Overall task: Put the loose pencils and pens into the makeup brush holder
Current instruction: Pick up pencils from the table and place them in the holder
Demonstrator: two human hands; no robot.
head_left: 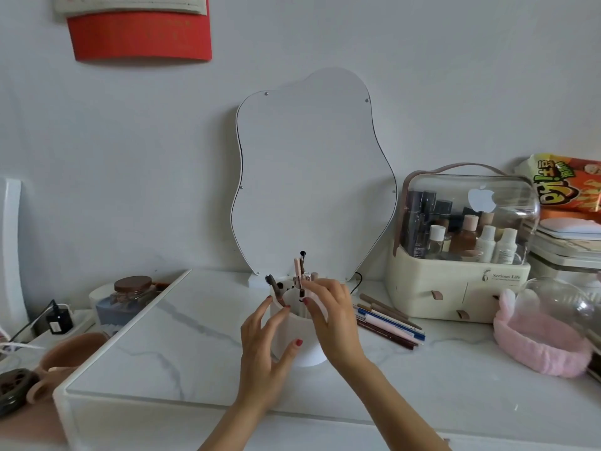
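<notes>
Standing on the white marble tabletop [195, 336], just in front of a wavy-edged mirror [312, 177], the white makeup brush holder [304, 349] sits between the person's two hands. The left hand [263, 340] cups the holder's near-left side, thumb pressed on its wall, fingers curled round the rim. The right hand [331, 317] reaches over the right side of the rim and pinches a thin dark pen [301, 291] upright inside the holder, among brushes and a pink tool. The loose pencils and pens [388, 320] lie in a fanned bunch on the tabletop just right of the right hand. Farther right stand a clear-lidded cosmetics case [461, 242] and a pink headband [543, 340].
</notes>
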